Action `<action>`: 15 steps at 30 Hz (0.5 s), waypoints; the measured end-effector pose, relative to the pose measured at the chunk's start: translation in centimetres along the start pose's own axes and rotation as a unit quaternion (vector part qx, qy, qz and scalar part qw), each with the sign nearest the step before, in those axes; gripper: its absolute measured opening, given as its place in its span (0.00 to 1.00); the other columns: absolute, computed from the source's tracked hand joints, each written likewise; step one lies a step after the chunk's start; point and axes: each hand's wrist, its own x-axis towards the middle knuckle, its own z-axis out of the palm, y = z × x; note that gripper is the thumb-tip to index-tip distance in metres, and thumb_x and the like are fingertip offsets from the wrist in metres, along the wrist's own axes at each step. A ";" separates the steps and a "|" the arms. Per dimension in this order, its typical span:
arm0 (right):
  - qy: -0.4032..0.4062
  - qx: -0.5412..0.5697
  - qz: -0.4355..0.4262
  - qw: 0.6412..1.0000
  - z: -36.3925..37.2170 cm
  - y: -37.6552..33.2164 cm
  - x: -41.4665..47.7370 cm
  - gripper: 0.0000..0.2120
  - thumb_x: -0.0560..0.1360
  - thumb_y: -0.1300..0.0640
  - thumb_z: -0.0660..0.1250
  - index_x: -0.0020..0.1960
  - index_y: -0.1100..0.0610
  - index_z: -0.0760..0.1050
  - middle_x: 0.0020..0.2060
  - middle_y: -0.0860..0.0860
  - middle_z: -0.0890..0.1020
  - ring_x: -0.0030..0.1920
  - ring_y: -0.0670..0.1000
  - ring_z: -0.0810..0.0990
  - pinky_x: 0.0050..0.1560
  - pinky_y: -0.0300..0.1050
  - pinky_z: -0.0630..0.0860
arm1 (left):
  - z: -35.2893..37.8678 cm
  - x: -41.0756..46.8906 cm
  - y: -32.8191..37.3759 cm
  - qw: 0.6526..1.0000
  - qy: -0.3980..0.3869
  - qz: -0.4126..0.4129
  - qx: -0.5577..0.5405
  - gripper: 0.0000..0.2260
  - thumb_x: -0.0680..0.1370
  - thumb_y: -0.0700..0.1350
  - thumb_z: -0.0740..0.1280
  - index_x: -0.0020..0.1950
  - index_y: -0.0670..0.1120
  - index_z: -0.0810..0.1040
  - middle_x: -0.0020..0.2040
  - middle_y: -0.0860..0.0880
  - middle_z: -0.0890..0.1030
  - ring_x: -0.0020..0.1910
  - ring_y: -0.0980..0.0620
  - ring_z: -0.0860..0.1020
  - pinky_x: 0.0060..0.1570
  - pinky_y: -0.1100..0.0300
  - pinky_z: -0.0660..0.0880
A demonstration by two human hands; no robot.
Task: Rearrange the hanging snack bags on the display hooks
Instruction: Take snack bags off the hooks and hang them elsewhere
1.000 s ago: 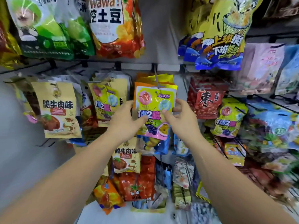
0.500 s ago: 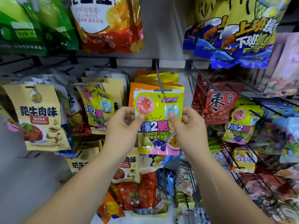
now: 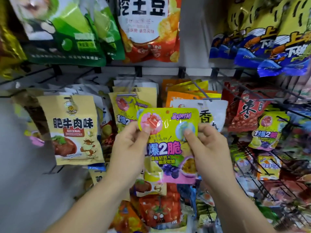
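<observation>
A yellow-green snack bag (image 3: 168, 142) with pink and purple fruit art is held in front of the display, off any hook. My left hand (image 3: 129, 152) pinches its upper left part, thumb on the pink picture. My right hand (image 3: 208, 148) pinches its upper right part, thumb on the pale green circle. Behind and above it, a wire hook (image 3: 202, 91) carries a white bag (image 3: 212, 113) with orange and yellow bags behind. Another bag of the same yellow-green kind (image 3: 124, 111) hangs on the hook to the left.
A beige beef-flavour bag (image 3: 74, 130) hangs at left, red date bags (image 3: 245, 113) at right, and a third yellow-green bag (image 3: 267, 130) further right. Big green (image 3: 64, 29), orange-white (image 3: 149, 29) and blue-yellow (image 3: 276, 41) bags hang above. More packets fill the hooks below.
The yellow-green bag has come off the middle hook and now sits lower and nearer me, held in both hands. A white bag is now at the front of that hook.
</observation>
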 end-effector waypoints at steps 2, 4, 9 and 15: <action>-0.004 0.012 0.016 1.000 2.7 -0.1 0.2 0.08 0.82 0.50 0.68 0.53 0.54 0.80 0.38 0.45 0.84 0.38 0.51 0.82 0.41 0.50 0.76 | -3.4 0.2 0.1 1.000 0.018 0.004 0.001 0.12 0.83 0.53 0.68 0.51 0.44 0.82 0.47 0.35 0.83 0.42 0.48 0.78 0.48 0.51 0.75; -0.009 0.013 0.024 1.000 5.1 0.0 1.0 0.11 0.83 0.50 0.66 0.61 0.54 0.79 0.47 0.43 0.84 0.46 0.45 0.82 0.47 0.44 0.77 | -6.6 0.4 -0.1 0.999 0.044 0.011 -0.001 0.08 0.82 0.50 0.68 0.48 0.48 0.83 0.43 0.42 0.84 0.42 0.48 0.78 0.48 0.50 0.74; 0.011 -0.020 0.039 0.999 10.9 -0.1 3.8 0.24 0.81 0.53 0.70 0.75 0.55 0.69 0.65 0.50 0.78 0.58 0.43 0.82 0.44 0.28 0.77 | -14.8 0.5 0.0 0.991 0.126 0.030 -0.040 0.14 0.79 0.55 0.69 0.47 0.43 0.80 0.43 0.45 0.81 0.45 0.46 0.76 0.51 0.43 0.74; 0.032 -0.013 0.039 0.999 14.0 0.7 5.6 0.02 0.80 0.58 0.71 0.52 0.54 0.82 0.47 0.61 0.86 0.37 0.54 0.87 0.38 0.55 0.84 | -19.6 0.7 0.3 0.982 0.182 -0.006 -0.040 0.13 0.85 0.44 0.66 0.42 0.51 0.83 0.38 0.54 0.84 0.41 0.47 0.78 0.46 0.46 0.76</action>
